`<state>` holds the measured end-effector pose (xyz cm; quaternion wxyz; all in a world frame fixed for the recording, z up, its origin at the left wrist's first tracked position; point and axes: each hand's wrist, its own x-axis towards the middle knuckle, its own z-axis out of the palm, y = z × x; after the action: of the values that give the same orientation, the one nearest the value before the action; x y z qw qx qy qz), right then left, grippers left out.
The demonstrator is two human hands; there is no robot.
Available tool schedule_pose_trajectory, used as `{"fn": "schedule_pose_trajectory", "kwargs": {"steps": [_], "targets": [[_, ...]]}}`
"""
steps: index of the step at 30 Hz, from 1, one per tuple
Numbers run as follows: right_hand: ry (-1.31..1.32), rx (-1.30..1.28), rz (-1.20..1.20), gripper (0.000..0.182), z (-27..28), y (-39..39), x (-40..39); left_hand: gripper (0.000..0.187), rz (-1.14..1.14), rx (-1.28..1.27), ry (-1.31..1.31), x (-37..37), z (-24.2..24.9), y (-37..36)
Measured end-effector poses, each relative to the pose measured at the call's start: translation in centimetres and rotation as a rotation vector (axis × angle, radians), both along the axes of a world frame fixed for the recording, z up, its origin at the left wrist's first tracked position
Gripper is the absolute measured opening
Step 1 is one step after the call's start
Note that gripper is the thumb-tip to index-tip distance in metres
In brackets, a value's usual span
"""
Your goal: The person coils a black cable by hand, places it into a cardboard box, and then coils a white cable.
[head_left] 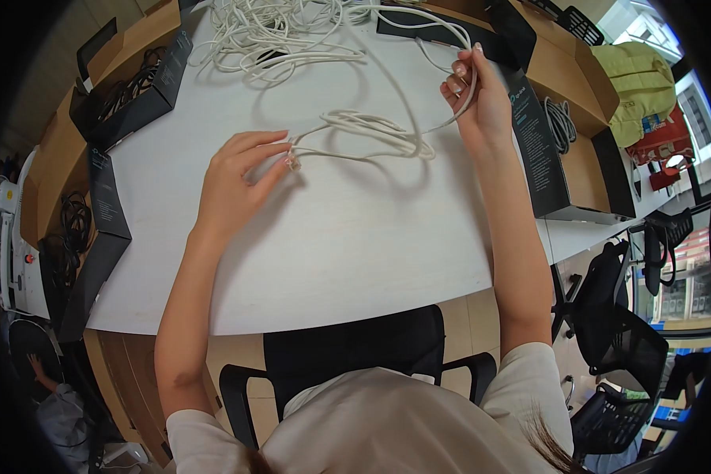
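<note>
A white cable (355, 124) lies in a loose coil on the white table (308, 253), between my two hands. My left hand (241, 174) pinches that cable's end, where a small clear plug (294, 160) shows at the fingertips. Higher up on the right, my right hand (479, 99) is closed around a stretch of white cable, raised above the tabletop. From there the strand runs down to the coil, and another part loops back toward the far side. A big tangle of white cables (272, 39) covers the far part of the table.
Open black boxes with black cables stand at the left, one far (138, 87) and one near (95, 229). At the right an open box (565, 178) holds a grey cable bundle (559, 126). A black chair (355, 340) is at the table's front edge. Another person sits lower left.
</note>
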<state>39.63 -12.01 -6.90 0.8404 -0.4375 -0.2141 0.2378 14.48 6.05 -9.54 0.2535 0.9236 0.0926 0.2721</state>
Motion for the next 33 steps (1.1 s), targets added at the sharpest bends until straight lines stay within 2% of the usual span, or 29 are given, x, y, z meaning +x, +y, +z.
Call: {"fn": "schedule_pose_trajectory", "kwargs": {"steps": [2, 5, 8, 12, 14, 17, 22, 26, 28, 33], "targets": [[-0.058, -0.032, 0.070, 0.029, 0.5, 0.3, -1.0, 0.018, 0.051, 0.298, -0.038, -0.2, 0.2, 0.3], [-0.193, -0.061, 0.157, 0.031, 1.2, 0.6, -3.0, 0.020, 0.067, 0.276, -0.149, 0.0, 0.3, 0.0], [-0.275, -0.077, 0.216, 0.032, 1.8, 0.6, -4.6, 0.027, 0.039, 0.436, -0.158, -0.1, 0.8, -0.6], [-0.275, -0.030, 0.346, 0.033, 2.2, 0.5, -6.3, 0.036, -0.212, 0.298, 0.021, -0.1, 0.5, -1.0], [-0.277, 0.006, 0.428, 0.032, 2.1, 0.5, -6.6, 0.038, -0.234, 0.199, 0.023, 0.0, 0.5, -1.8], [-0.121, 0.140, 0.542, 0.031, 1.6, 0.9, -7.2, 0.039, -0.235, 0.123, -0.033, 0.6, 0.1, -2.9], [-0.106, 0.089, 0.502, 0.030, 1.6, 1.1, -8.1, 0.019, -0.234, -0.013, -0.165, 1.2, -1.1, -2.3], [-0.093, 0.197, 0.365, 0.028, 1.8, 0.8, -6.5, 0.020, -0.176, -0.396, -0.301, 0.7, -0.8, -1.4], [-0.175, 0.182, 0.302, 0.028, 2.3, 0.3, -5.2, 0.021, -0.171, -0.640, -0.357, 0.6, -1.0, -0.6], [-0.263, 0.032, 0.215, 0.033, 2.3, 0.2, -5.0, 0.021, -0.009, -0.652, -0.274, 0.6, -1.2, -0.4]]}}
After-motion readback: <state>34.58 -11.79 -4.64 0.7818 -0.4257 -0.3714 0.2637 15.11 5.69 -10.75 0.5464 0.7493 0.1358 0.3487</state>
